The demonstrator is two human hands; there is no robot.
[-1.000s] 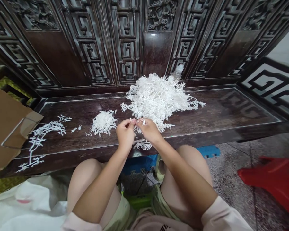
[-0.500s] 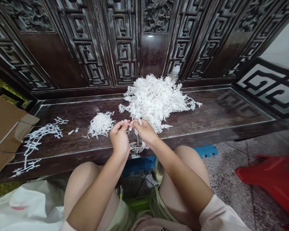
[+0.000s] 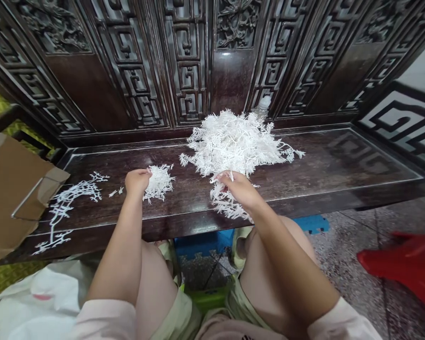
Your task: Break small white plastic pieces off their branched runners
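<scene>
Well, left hand: narrow grip at one small pile; right hand: grip holding sprigs.

A room in what appears to be a private home: a dark carved-wood desk backed by fretwork lattice panels stands on a speckled terrazzo floor. A red plastic stool sits nearby on that floor, while a piece of brown cardboard rests at the desk's left end, above a white plastic bag.
</scene>
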